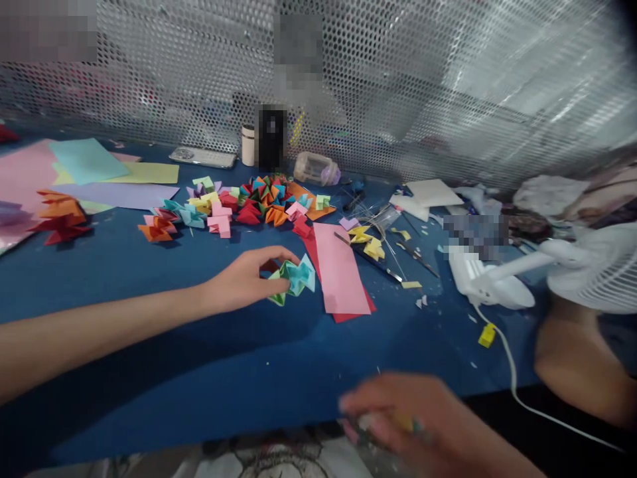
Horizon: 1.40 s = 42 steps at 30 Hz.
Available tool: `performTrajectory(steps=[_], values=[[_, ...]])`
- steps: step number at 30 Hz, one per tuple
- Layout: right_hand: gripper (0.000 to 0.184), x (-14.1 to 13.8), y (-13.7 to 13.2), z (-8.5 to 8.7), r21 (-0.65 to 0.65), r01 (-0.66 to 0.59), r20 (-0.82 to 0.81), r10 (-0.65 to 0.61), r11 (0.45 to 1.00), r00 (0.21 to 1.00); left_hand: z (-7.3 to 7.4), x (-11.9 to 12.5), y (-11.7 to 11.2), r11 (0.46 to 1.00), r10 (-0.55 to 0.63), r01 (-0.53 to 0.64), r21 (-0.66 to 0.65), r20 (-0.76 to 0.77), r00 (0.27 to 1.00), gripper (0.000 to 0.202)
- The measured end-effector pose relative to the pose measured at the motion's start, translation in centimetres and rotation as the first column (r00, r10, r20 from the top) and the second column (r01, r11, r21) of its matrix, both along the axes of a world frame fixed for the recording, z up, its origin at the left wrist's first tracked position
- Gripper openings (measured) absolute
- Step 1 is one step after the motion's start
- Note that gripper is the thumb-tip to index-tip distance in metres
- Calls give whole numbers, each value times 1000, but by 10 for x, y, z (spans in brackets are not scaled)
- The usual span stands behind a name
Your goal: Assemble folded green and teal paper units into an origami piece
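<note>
My left hand (pixel 253 275) is closed around a folded paper piece (pixel 297 275) in green and light blue, held just above the blue table. At the front edge of the table, my right hand (pixel 403 415) is smeared by motion, its fingers curled. Small pale, yellow and teal bits show at those fingers, too blurred to name. A pink paper strip (pixel 341 269) lies over a red one (pixel 343 318) to the right of the left hand. Beyond it sits a pile of folded paper pieces (pixel 249 211) in many colours.
Paper sheets (pixel 142 194) and orange-red folded pieces (pixel 62 216) lie at the left. A phone (pixel 204 157) and plastic jar (pixel 316 168) stand by the perforated metal screen (pixel 199 79). Scissors (pixel 418 257), a white fan (pixel 597 269) and another person's arm (pixel 577 362) are at the right.
</note>
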State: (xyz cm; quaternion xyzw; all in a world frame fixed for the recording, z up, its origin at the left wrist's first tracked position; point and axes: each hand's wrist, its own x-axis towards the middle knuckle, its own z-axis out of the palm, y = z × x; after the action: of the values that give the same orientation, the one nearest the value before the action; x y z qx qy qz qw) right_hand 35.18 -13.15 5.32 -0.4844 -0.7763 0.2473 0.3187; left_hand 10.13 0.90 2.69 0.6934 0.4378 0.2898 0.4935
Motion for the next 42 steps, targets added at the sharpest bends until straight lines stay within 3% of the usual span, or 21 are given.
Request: performTrajectory(steps=[2, 3, 5, 9, 11, 15, 18, 23, 30, 42], values=[[19, 1, 46, 5, -89, -26, -80, 19, 996, 997, -7, 9, -4, 999, -27, 28, 23, -44, 999, 31], [20, -1, 69, 4, -106, 36, -162, -53, 994, 985, -11, 12, -5, 999, -32, 34, 40, -55, 998, 32], [30, -9, 110, -4, -214, 3, -248, -57, 977, 967, -19, 16, -7, 997, -30, 33, 73, -45, 999, 38], [46, -30, 146, -30, -400, -160, -265, 54, 902, 963, -26, 17, -8, 996, -6, 3, 88, 38, 999, 48], [42, -34, 145, -38, -395, -190, -293, 73, 899, 953, -26, 16, -8, 998, -3, -2, 68, 73, 997, 47], [26, -30, 138, -44, -354, -112, -394, -39, 928, 918, -26, 15, -5, 1000, -17, 16, 9, 109, 994, 46], [21, -27, 137, -48, -349, -135, -417, -25, 927, 909, -28, 13, -3, 999, -44, 46, -14, 118, 992, 47], [21, -27, 133, -52, -292, -187, -449, 39, 938, 893, -30, 13, -1, 997, -48, 56, -46, 159, 986, 43], [23, -26, 123, -48, -242, -220, -366, 121, 945, 923, -28, 14, -2, 995, -48, 63, -79, 178, 983, 41], [18, -24, 122, -47, -218, -149, -348, 65, 964, 935, -23, 13, -7, 993, -34, 53, -106, 173, 984, 39]])
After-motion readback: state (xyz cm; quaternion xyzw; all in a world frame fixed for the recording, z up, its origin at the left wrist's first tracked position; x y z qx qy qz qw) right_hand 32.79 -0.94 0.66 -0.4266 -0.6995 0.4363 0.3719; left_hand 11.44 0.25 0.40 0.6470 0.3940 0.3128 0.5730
